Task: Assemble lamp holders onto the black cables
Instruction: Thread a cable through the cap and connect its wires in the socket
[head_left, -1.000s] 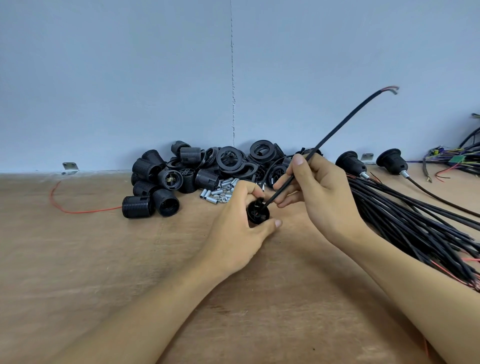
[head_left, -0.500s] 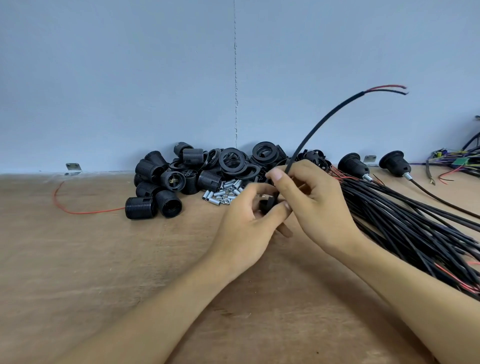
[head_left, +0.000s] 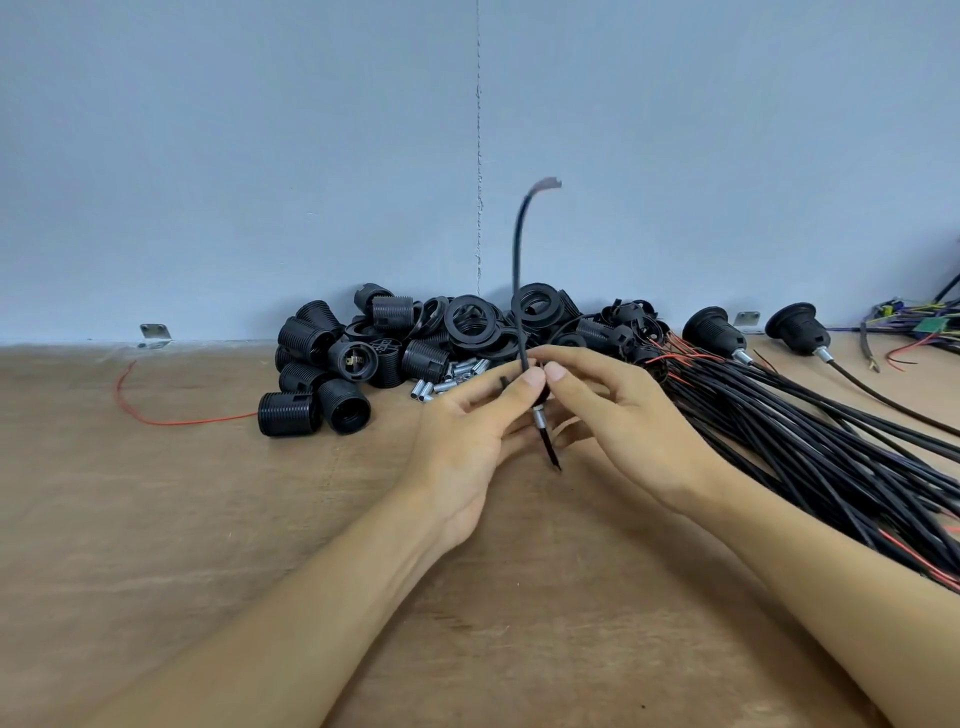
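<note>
Above the table (head_left: 208, 519), left hand (head_left: 467, 436) and right hand (head_left: 634, 410) meet, both pinching the upright black cable (head_left: 515, 249).

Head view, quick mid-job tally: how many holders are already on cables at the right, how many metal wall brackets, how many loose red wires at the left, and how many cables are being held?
Holders already on cables: 2
Metal wall brackets: 2
Loose red wire: 1
Held cable: 1
Total: 6
</note>
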